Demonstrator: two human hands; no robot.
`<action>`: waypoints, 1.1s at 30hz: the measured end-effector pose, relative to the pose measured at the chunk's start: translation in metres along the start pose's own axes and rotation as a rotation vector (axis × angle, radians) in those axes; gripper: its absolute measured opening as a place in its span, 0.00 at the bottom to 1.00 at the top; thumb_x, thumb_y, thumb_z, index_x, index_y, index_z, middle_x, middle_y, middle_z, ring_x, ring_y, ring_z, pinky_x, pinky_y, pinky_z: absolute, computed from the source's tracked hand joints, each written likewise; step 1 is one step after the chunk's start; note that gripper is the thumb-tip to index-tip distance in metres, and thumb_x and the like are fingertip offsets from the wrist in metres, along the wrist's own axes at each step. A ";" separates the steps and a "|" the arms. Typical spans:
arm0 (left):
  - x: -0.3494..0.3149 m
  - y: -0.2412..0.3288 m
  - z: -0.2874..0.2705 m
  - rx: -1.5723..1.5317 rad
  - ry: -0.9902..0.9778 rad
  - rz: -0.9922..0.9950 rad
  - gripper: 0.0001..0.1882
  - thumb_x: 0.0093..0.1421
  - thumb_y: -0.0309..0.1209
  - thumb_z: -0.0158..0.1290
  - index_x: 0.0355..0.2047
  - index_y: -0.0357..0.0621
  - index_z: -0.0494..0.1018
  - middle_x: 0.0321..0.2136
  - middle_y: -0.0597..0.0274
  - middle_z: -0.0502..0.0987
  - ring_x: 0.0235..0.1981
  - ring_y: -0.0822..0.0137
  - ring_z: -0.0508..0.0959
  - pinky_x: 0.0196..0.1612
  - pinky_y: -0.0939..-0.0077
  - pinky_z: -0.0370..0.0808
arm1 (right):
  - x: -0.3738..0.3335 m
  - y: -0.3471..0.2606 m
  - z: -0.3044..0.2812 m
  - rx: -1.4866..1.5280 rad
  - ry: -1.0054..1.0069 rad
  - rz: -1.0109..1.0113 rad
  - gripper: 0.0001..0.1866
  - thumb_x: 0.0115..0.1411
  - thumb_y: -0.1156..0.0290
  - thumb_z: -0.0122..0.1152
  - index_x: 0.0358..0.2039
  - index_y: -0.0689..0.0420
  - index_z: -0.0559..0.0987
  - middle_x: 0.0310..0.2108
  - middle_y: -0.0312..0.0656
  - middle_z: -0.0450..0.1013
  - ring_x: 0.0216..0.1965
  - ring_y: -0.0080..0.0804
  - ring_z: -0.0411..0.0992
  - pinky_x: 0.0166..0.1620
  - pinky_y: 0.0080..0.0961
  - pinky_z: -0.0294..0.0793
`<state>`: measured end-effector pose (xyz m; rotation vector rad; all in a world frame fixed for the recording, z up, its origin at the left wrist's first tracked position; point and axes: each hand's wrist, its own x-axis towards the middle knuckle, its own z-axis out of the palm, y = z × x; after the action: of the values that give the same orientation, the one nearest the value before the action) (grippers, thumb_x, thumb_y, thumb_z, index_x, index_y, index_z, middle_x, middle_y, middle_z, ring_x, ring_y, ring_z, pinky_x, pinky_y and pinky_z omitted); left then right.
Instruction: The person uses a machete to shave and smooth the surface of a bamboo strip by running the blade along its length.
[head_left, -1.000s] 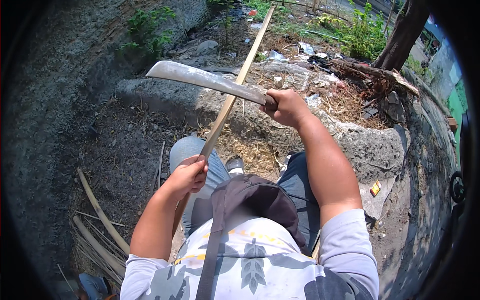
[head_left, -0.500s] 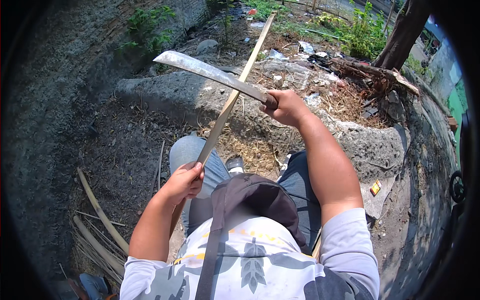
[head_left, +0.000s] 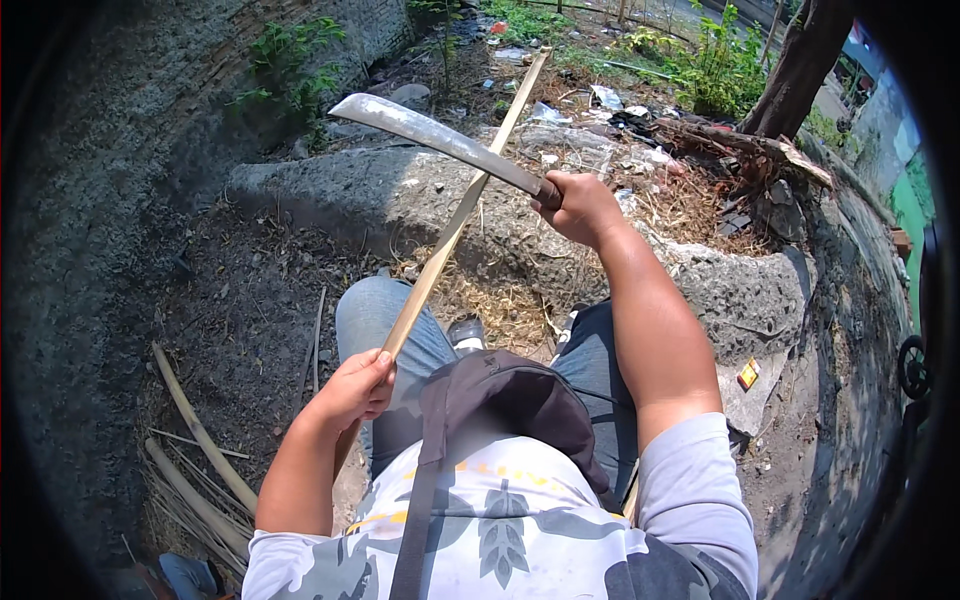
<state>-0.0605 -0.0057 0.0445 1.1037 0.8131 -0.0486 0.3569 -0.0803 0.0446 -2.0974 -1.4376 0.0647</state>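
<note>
My left hand (head_left: 362, 384) is closed round the lower part of a long, flat bamboo strip (head_left: 437, 262), which slants up and away to the right over my left thigh. In my right hand (head_left: 580, 210) is the handle of a machete (head_left: 440, 138), gripped with the fingers wrapped round it. Its broad grey blade points left and crosses the strip's upper part. Whether the edge touches the strip I cannot tell. The strip's lower end is hidden behind my left hand and forearm.
A rough concrete block (head_left: 330, 190) lies across the ground in front of my feet. Curved bamboo pieces (head_left: 200, 430) and thin strips lie at lower left. Litter, dry grass and a tree trunk (head_left: 800, 70) are beyond; a wall (head_left: 110, 200) rises at left.
My right hand and the machete have shifted slightly right. My left hand, with the bamboo strip, has dropped a little down and to the left.
</note>
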 end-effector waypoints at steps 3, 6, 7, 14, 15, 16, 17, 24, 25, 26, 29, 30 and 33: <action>-0.001 0.002 0.000 -0.008 -0.006 0.023 0.18 0.74 0.47 0.45 0.32 0.49 0.66 0.15 0.75 0.57 0.13 0.78 0.55 0.16 0.79 0.54 | -0.008 -0.028 0.005 -0.044 -0.113 -0.220 0.09 0.55 0.61 0.66 0.34 0.50 0.79 0.32 0.48 0.80 0.37 0.53 0.78 0.40 0.46 0.78; -0.009 0.004 -0.004 0.030 -0.030 0.041 0.19 0.74 0.48 0.45 0.32 0.49 0.66 0.14 0.75 0.57 0.13 0.79 0.55 0.16 0.79 0.53 | -0.005 -0.022 0.004 -0.073 -0.087 -0.310 0.09 0.55 0.62 0.68 0.31 0.52 0.78 0.29 0.49 0.78 0.34 0.54 0.77 0.37 0.45 0.76; -0.016 0.004 -0.006 0.030 -0.033 0.038 0.19 0.74 0.48 0.45 0.32 0.49 0.66 0.14 0.75 0.57 0.13 0.79 0.55 0.16 0.79 0.53 | -0.004 -0.014 0.004 -0.071 -0.061 -0.309 0.11 0.55 0.63 0.69 0.29 0.54 0.77 0.26 0.49 0.77 0.31 0.55 0.76 0.33 0.43 0.75; -0.037 -0.016 -0.019 0.010 -0.015 -0.031 0.19 0.74 0.49 0.46 0.32 0.49 0.66 0.15 0.75 0.57 0.13 0.78 0.55 0.16 0.79 0.53 | -0.002 0.027 0.000 0.120 -0.040 0.068 0.15 0.56 0.59 0.72 0.32 0.57 0.80 0.25 0.47 0.77 0.28 0.46 0.75 0.36 0.38 0.74; -0.039 -0.020 -0.021 -0.016 -0.010 -0.043 0.19 0.73 0.49 0.46 0.31 0.49 0.66 0.15 0.74 0.57 0.14 0.78 0.55 0.16 0.79 0.53 | -0.004 0.020 0.003 0.108 -0.038 0.016 0.15 0.56 0.59 0.72 0.33 0.57 0.80 0.25 0.48 0.77 0.28 0.47 0.75 0.35 0.39 0.74; -0.040 -0.025 -0.022 -0.041 -0.009 -0.062 0.19 0.73 0.49 0.46 0.31 0.50 0.66 0.15 0.74 0.57 0.14 0.78 0.55 0.17 0.79 0.53 | -0.008 0.010 0.005 0.097 -0.040 -0.028 0.15 0.56 0.59 0.72 0.33 0.57 0.80 0.26 0.48 0.77 0.28 0.48 0.75 0.35 0.39 0.74; -0.039 -0.027 -0.023 -0.058 -0.025 -0.041 0.19 0.73 0.50 0.47 0.31 0.49 0.67 0.15 0.74 0.58 0.14 0.78 0.55 0.17 0.79 0.52 | -0.007 0.003 0.008 0.093 -0.079 -0.050 0.14 0.56 0.59 0.72 0.34 0.55 0.81 0.28 0.49 0.78 0.28 0.50 0.74 0.35 0.39 0.74; -0.056 -0.018 -0.030 -0.035 -0.044 -0.041 0.20 0.72 0.49 0.48 0.31 0.47 0.68 0.15 0.74 0.58 0.13 0.77 0.56 0.17 0.79 0.52 | -0.005 0.000 0.007 -0.135 0.022 -0.313 0.08 0.53 0.66 0.67 0.28 0.52 0.76 0.26 0.48 0.76 0.32 0.54 0.77 0.34 0.46 0.76; -0.067 -0.018 -0.034 -0.019 -0.044 -0.071 0.20 0.72 0.49 0.48 0.31 0.47 0.68 0.15 0.74 0.58 0.13 0.77 0.56 0.17 0.79 0.52 | -0.003 0.009 -0.002 -0.144 -0.070 -0.141 0.08 0.55 0.62 0.64 0.33 0.49 0.80 0.31 0.48 0.79 0.36 0.53 0.78 0.40 0.45 0.78; -0.075 -0.020 -0.039 -0.003 -0.046 -0.101 0.20 0.72 0.49 0.48 0.31 0.47 0.68 0.15 0.74 0.58 0.13 0.78 0.55 0.17 0.79 0.52 | -0.003 0.019 -0.005 -0.021 -0.042 -0.012 0.08 0.57 0.61 0.65 0.36 0.48 0.82 0.33 0.49 0.80 0.36 0.53 0.78 0.40 0.43 0.78; -0.086 -0.030 -0.042 -0.029 -0.045 -0.123 0.19 0.73 0.48 0.48 0.30 0.47 0.67 0.15 0.74 0.58 0.13 0.78 0.55 0.17 0.79 0.52 | -0.006 0.032 -0.007 0.131 -0.116 0.122 0.11 0.58 0.58 0.67 0.38 0.47 0.83 0.34 0.49 0.81 0.37 0.53 0.78 0.40 0.42 0.77; -0.087 -0.033 -0.042 -0.042 -0.052 -0.143 0.19 0.73 0.47 0.48 0.30 0.47 0.67 0.15 0.74 0.57 0.13 0.78 0.55 0.17 0.79 0.52 | -0.007 0.030 -0.007 0.104 -0.051 0.108 0.11 0.57 0.59 0.69 0.35 0.51 0.81 0.31 0.50 0.79 0.34 0.54 0.77 0.38 0.41 0.76; -0.083 -0.045 -0.043 -0.049 -0.037 -0.103 0.19 0.72 0.49 0.49 0.30 0.48 0.68 0.14 0.75 0.57 0.13 0.78 0.55 0.16 0.79 0.50 | -0.007 0.009 -0.003 0.050 -0.020 0.026 0.13 0.56 0.59 0.71 0.31 0.54 0.79 0.29 0.50 0.78 0.32 0.55 0.76 0.36 0.41 0.75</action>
<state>-0.1633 -0.0213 0.0516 1.0115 0.8333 -0.1344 0.3621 -0.0897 0.0404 -2.0804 -1.4057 0.1308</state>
